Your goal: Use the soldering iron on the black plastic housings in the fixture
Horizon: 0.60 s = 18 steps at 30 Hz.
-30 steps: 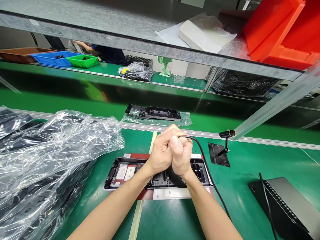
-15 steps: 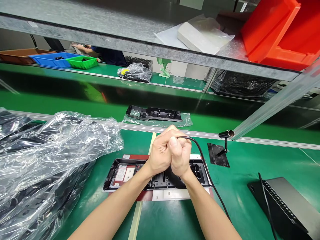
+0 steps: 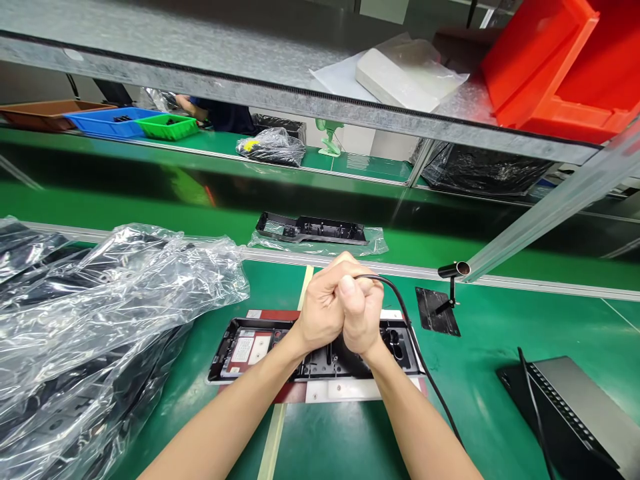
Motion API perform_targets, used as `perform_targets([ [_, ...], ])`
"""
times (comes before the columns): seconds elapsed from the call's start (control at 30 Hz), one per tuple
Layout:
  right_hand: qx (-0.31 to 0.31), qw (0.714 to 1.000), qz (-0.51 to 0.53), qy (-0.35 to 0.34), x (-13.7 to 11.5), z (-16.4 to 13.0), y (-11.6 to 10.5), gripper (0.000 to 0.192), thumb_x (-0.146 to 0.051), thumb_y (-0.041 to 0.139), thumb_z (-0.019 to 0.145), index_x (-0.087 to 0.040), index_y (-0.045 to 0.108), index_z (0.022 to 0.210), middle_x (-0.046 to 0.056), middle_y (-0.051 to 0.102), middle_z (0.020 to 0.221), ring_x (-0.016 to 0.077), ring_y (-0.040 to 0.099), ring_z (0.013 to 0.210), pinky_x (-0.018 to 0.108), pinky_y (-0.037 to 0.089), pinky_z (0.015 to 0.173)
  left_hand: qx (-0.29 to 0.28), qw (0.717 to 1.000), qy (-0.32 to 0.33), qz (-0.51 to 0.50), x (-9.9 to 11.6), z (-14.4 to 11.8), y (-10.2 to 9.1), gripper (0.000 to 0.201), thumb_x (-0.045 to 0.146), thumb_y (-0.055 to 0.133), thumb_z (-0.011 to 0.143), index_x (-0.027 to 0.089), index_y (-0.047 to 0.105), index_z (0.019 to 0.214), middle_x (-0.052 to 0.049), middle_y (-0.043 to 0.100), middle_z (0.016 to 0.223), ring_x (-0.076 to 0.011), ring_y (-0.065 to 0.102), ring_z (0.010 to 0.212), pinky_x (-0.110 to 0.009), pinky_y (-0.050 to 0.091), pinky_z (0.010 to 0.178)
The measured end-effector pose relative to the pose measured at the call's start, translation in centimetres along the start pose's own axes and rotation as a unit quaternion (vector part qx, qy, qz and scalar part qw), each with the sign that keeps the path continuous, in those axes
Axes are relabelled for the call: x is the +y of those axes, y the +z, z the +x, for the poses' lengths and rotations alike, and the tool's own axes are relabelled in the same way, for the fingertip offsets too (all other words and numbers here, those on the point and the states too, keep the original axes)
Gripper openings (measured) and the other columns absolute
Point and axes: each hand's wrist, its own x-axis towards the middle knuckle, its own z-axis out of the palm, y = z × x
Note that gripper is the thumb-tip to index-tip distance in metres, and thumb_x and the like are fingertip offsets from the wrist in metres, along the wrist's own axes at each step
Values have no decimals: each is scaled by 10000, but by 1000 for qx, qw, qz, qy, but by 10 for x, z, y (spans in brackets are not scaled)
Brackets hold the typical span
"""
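Both hands are pressed together above a long black plastic housing [image 3: 315,363]. My left hand [image 3: 323,307] is closed, and its fingers hide whatever is inside them. My right hand [image 3: 363,310] is closed as well, with its thumb on top, gripping a black cable [image 3: 400,300]. From the hands the cable arcs to the right and runs down past my right forearm. The cable's end is hidden in the hands. Beneath them the housing lies in a red and white fixture [image 3: 345,390], its middle covered by my hands and wrists.
Bagged black parts [image 3: 100,320] fill the left side. Another black housing [image 3: 315,229] lies on plastic film beyond. To the right stand a small black tube on a bracket [image 3: 453,270] and a grey-black panel [image 3: 565,400]. Overhead, a metal shelf [image 3: 200,40] carries a red bin [image 3: 545,73].
My hands keep the same hold on the cable, and the view has shifted only slightly. In the background, a co-worker's hand has moved beside the green tray.
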Motion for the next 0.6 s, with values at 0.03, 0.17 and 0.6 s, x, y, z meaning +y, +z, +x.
perform_targets([
  [0.03, -1, 1000, 2, -3, 0, 0, 0, 458, -450, 492, 904, -244, 283, 552, -44, 280, 556, 111, 283, 526, 295, 323, 533, 0, 1000, 0, 0, 0, 0, 0, 193, 223, 561, 982, 183, 749, 988, -58, 638, 877, -179, 611, 809, -329, 526, 723],
  [0.17, -1, 1000, -2, 0, 0, 1, 0, 483, -502, 490, 910, -245, 296, 549, -44, 277, 557, 115, 291, 529, 293, 335, 529, -1, 1000, 2, 3, 1, -1, -1, 192, 213, 560, 980, 179, 748, 997, -61, 648, 884, -182, 618, 820, -331, 530, 727],
  [0.6, -2, 1000, 8, -7, 1, 0, 0, 491, -486, 505, 923, -243, 299, 550, -42, 281, 563, 116, 300, 532, 297, 344, 541, 1, 1000, 3, 9, 2, 0, 0, 194, 232, 561, 982, 170, 744, 969, -70, 663, 887, -191, 620, 819, -334, 519, 712],
])
